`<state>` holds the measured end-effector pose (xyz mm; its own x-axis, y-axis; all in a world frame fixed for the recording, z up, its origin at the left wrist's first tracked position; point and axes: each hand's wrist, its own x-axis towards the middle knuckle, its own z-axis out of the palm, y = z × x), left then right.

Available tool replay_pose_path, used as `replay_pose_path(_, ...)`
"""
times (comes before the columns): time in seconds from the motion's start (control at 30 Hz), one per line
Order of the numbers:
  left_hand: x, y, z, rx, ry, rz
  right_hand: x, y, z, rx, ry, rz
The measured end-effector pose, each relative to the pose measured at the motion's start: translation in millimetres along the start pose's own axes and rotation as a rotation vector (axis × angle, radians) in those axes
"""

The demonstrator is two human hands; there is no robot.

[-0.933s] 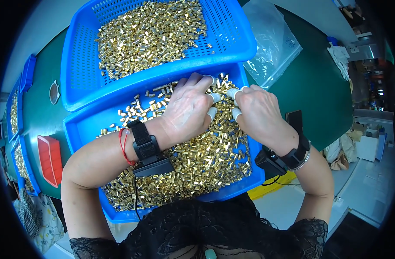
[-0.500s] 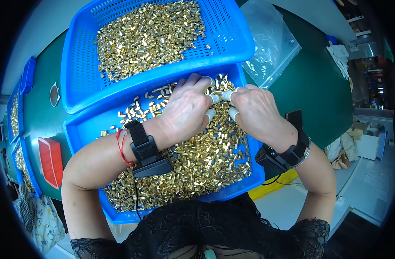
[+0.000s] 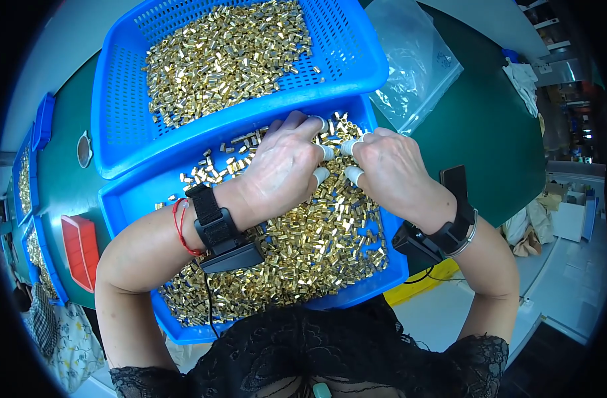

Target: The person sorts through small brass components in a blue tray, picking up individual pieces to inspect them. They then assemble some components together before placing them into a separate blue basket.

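My left hand [image 3: 283, 166] and my right hand [image 3: 393, 166] are over the far right part of a blue tray [image 3: 134, 205], with small brass fittings [image 3: 316, 242] spread across it. White finger covers sit on several fingertips of both hands. The hands face each other with a narrow gap between them. Their fingers are curled down among the fittings; whatever is between the fingertips is too small or hidden to name. Fittings lie thickest in the near half of the tray, while looser ones are scattered beyond my left wrist.
A perforated blue basket [image 3: 121, 99] of brass fittings overlaps the tray's far edge. A clear plastic bag [image 3: 409, 73] lies right of it on the green table [image 3: 482, 126]. To the left are a red bin [image 3: 79, 252], a small round dish [image 3: 84, 149] and more blue trays [image 3: 38, 255].
Both hands stay in nearly the same place over the tray, with only slight finger shifts. The whole view has moved a little.
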<state>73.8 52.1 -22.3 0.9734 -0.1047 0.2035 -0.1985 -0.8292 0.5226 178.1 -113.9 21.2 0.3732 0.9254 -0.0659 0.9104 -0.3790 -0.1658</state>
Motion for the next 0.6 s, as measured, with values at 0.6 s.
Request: replay_pose_path(0.6, -1.5, -0.5, 1.0, 0.02, 0.019, 0.021, -0.5, -4.8, 5.0, -0.015, 0.021, 0.011)
